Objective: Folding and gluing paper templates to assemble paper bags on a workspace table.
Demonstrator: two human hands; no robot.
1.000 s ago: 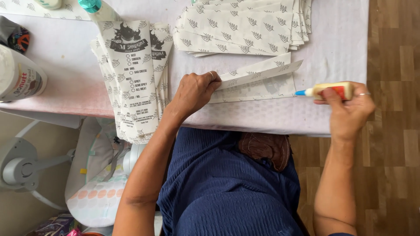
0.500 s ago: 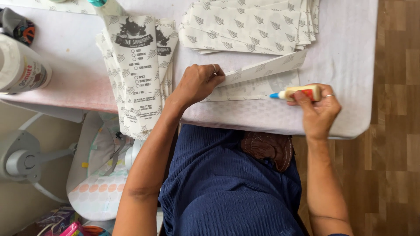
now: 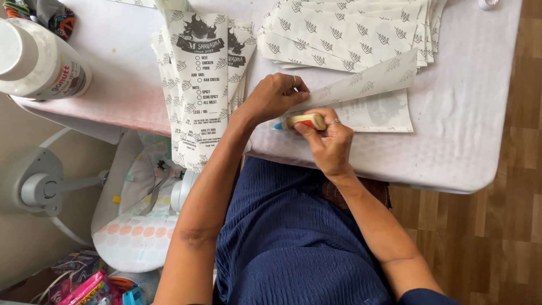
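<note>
**Glue tube at the fold of a paper sheet**

At frame centre, the left hand [image 3: 275, 97] curls down, fingertips pinching the folded flap of one patterned paper sheet [image 3: 372, 99]. Just below, the right hand [image 3: 327, 141] grips one small glue tube [image 3: 302, 121], blue tip pointing left. Two paper stacks lie on the white table [image 3: 468, 141]: finished printed sleeves [image 3: 200, 85] upper left, flat sheets [image 3: 350, 31] upper right. One white bottle [image 3: 39, 65] lies far left.

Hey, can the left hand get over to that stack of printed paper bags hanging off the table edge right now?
Probably yes. The left hand is pressing the folded paper sheet, and the stack of printed bags lies just beside it on the table with nothing between. It would have to let go of the sheet first.
</note>
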